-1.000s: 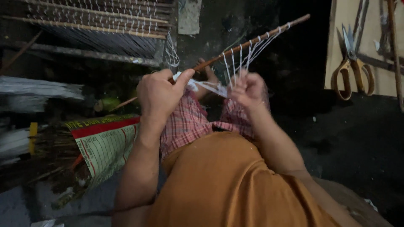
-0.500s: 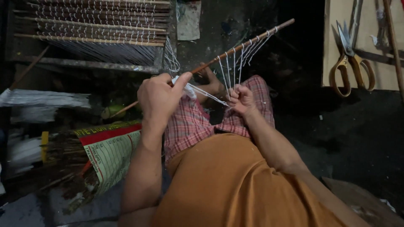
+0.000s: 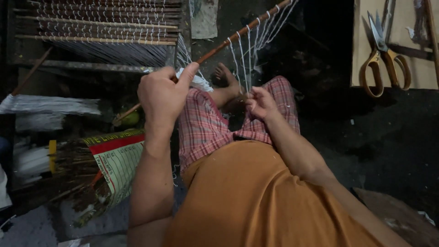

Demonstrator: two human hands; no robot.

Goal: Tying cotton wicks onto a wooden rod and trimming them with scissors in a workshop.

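Gripping the stick (image 3: 228, 40), the left hand (image 3: 161, 93) had risen; the right hand (image 3: 259, 102) pinched white strings (image 3: 241, 57), lower than before, scissors (image 3: 383, 52) well apart.

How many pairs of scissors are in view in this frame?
1. A pair of scissors with yellowish handles lies on the pale board at the upper right, blades pointing away. Others may be hidden in the dark areas.

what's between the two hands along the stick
In the head view, between the left hand and right hand lie a wad of white cloth, white strings hanging from the stick, and a bare foot.
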